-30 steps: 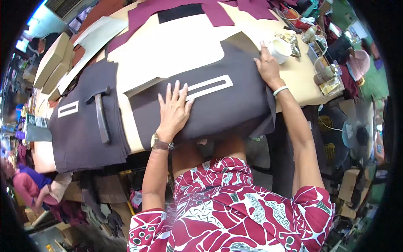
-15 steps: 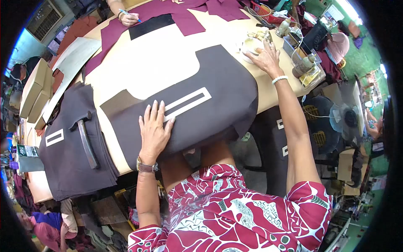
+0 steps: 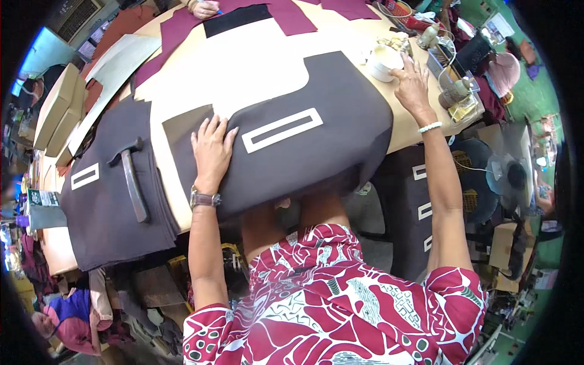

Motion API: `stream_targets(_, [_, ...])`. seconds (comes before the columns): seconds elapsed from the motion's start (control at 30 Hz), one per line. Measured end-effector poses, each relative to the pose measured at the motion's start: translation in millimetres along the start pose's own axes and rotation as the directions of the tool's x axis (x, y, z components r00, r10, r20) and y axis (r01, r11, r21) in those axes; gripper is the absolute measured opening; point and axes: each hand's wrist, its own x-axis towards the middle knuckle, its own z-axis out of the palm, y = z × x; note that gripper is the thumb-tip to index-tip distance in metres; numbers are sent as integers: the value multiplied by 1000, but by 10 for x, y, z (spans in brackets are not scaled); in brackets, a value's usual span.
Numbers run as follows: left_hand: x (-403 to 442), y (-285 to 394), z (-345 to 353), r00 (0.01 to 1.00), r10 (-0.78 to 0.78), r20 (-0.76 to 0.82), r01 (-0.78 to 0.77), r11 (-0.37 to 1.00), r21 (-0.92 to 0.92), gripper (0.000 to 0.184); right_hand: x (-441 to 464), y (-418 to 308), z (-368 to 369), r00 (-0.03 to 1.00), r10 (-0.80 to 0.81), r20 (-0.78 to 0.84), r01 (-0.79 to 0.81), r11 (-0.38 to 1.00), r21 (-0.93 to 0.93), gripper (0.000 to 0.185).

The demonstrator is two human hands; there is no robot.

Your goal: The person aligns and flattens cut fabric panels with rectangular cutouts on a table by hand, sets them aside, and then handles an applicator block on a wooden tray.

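Nearest, the dark panel (image 3: 304,164) lies along the front edge of the bench (image 3: 182,73) and droops over it. I've got the left hand (image 3: 212,152) flat on its left end, clamped on nothing, presumably to stop it sliding; a pale slotted frame (image 3: 286,135) lies just beyond. At the front left, a hammer (image 3: 133,185) probably weights the stack of dark pieces (image 3: 103,219). Near the right end, the right hand (image 3: 415,85) is at the white bowl (image 3: 382,68); from here I can't tell whether it grips. By the far edge lies maroon cloth (image 3: 292,17).
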Motion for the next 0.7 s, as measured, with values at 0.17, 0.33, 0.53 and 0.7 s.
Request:
stream_targets(0.17, [63,56,-20,996,23,-86,-26,999,-26,28,-99,-710,-419,903,-174,-392,264,946,189,48])
stream_targets(0.33, [212,119,6,986,43,-163,-49,998,-29,26,-431,-1513,-321,972,-126,-201,236,602,763,55])
stream_targets(0.53, [259,69,113,992,16,-125,-23,998,-56,27,-632,-1606,108,990,-119,76,4,561,828,56])
stream_targets(0.7, [232,26,201,995,-33,-95,22,994,-111,34,-721,-1651,9,975,-173,141,92,887,453,56])
